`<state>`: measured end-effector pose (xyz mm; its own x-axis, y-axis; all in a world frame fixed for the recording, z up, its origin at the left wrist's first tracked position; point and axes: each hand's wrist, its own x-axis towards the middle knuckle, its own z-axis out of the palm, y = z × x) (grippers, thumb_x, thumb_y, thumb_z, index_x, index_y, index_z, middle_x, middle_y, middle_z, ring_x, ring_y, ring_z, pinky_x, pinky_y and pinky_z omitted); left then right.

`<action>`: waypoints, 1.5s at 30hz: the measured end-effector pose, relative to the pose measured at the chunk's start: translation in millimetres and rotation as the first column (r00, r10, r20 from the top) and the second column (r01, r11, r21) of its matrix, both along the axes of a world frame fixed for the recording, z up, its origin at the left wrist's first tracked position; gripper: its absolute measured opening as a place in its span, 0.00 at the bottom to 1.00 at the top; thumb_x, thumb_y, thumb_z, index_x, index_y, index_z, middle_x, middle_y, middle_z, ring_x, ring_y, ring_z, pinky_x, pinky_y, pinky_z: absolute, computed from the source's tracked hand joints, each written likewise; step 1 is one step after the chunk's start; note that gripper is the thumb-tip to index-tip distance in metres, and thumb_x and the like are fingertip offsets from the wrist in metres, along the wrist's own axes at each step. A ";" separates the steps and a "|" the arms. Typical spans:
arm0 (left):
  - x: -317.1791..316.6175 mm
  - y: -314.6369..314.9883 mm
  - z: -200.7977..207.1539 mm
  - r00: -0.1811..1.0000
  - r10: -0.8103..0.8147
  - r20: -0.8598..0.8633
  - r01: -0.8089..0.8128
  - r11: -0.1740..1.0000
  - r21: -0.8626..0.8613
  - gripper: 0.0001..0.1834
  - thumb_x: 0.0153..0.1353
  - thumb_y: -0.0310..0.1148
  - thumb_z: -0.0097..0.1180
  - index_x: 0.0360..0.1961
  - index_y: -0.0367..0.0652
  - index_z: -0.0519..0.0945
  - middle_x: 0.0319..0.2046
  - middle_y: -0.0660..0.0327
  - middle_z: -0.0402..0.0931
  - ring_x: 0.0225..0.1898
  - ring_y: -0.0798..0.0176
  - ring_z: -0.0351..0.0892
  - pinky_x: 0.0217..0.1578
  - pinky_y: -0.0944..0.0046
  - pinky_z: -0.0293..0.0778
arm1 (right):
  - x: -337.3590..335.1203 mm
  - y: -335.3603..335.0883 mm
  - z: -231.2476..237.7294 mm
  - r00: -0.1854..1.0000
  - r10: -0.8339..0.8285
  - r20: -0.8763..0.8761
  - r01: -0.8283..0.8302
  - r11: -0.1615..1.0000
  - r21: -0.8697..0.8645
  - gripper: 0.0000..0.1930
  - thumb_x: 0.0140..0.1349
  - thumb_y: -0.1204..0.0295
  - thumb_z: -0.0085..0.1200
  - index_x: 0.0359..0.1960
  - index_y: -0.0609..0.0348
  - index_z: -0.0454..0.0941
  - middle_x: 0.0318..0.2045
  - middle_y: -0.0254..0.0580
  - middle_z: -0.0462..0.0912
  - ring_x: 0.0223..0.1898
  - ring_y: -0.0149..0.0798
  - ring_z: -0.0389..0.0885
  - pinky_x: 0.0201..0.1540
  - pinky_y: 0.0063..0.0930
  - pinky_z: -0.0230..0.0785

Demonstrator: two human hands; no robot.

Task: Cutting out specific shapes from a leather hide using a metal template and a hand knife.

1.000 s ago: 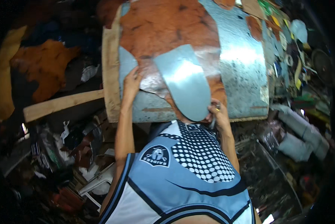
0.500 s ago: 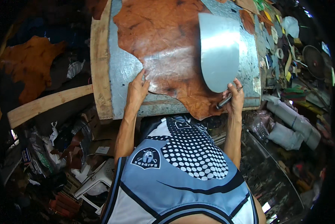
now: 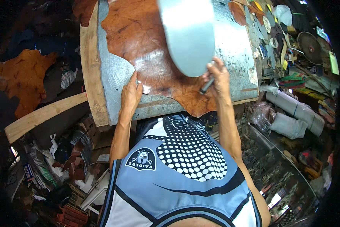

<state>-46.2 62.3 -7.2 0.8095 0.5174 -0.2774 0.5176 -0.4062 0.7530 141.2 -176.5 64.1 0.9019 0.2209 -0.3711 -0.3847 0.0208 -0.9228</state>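
A brown mottled leather hide (image 3: 139,41) lies over the metal-topped table, its near edge hanging slightly past the front. My left hand (image 3: 131,92) pinches the hide's left edge between thumb and fingers. A smooth grey template plate with a rounded lower end (image 3: 191,41) is raised over the hide's right part. My right hand (image 3: 218,75) grips this plate near its rounded end. A dark pen-like tool (image 3: 206,86) is also held in the right hand, pointing down and left; its exact kind is unclear.
The grey metal tabletop (image 3: 234,56) has a wooden border (image 3: 89,56) on its left. Another brown hide (image 3: 22,75) hangs at far left, above a wooden beam (image 3: 45,116). Leather scraps and a tape roll (image 3: 273,42) crowd the right; wrapped rolls (image 3: 295,108) lie lower right.
My right hand has carried the template plate leftward over the hide, keeping the dark tool in its grasp. My left hand stays at the hide's edge. The whole view has shifted slightly.
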 end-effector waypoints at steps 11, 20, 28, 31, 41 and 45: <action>5.1 -4.5 21.4 0.996 -0.077 -0.054 0.091 0.937 0.338 0.24 0.57 0.29 0.59 0.55 0.36 0.75 0.53 0.45 0.72 0.52 0.44 0.73 0.47 0.52 0.71 | -58.8 58.8 -32.8 0.934 0.239 -0.266 -0.284 0.947 -0.148 0.17 0.65 0.74 0.49 0.54 0.67 0.70 0.22 0.37 0.78 0.18 0.26 0.76 0.18 0.18 0.69; -3.4 -18.6 12.1 0.955 -0.296 -0.029 0.271 0.828 0.491 0.31 0.57 0.43 0.59 0.58 0.34 0.72 0.65 0.43 0.62 0.70 0.35 0.48 0.64 0.35 0.49 | -63.6 51.6 -55.1 0.918 0.388 0.085 -0.306 0.826 -0.474 0.29 0.63 0.73 0.53 0.67 0.62 0.62 0.45 0.58 0.82 0.38 0.40 0.83 0.40 0.30 0.76; -8.2 -20.1 0.6 0.951 -0.307 0.040 0.246 0.828 0.504 0.35 0.55 0.47 0.64 0.58 0.34 0.72 0.66 0.44 0.60 0.69 0.33 0.48 0.65 0.36 0.49 | -55.7 45.4 -67.2 0.903 0.427 -0.041 -0.380 0.752 -0.539 0.30 0.63 0.72 0.53 0.67 0.59 0.62 0.54 0.66 0.76 0.53 0.56 0.78 0.54 0.39 0.73; -7.9 -20.4 -0.6 0.953 -0.298 0.062 0.228 0.833 0.504 0.35 0.55 0.47 0.65 0.58 0.34 0.73 0.66 0.44 0.59 0.69 0.34 0.48 0.65 0.37 0.48 | -49.2 48.6 -51.1 0.876 0.478 -0.069 -0.431 0.709 -0.557 0.30 0.63 0.71 0.52 0.67 0.60 0.61 0.53 0.67 0.76 0.53 0.59 0.79 0.53 0.40 0.73; -5.6 -20.3 1.2 0.948 -0.306 0.093 0.226 0.847 0.480 0.33 0.53 0.48 0.65 0.56 0.37 0.75 0.64 0.45 0.61 0.69 0.34 0.49 0.65 0.36 0.48 | -50.5 48.4 -40.4 0.857 0.516 -0.004 -0.403 0.664 -0.630 0.30 0.62 0.70 0.52 0.67 0.62 0.61 0.46 0.72 0.79 0.46 0.60 0.82 0.47 0.43 0.75; 0.5 -17.6 11.6 0.916 -0.396 0.066 0.322 0.823 0.468 0.31 0.53 0.48 0.65 0.53 0.39 0.77 0.63 0.46 0.64 0.68 0.35 0.52 0.64 0.36 0.50 | -49.7 46.6 -43.0 0.827 0.563 0.011 -0.354 0.535 -0.767 0.30 0.62 0.66 0.50 0.67 0.57 0.62 0.28 0.69 0.81 0.30 0.66 0.81 0.34 0.52 0.75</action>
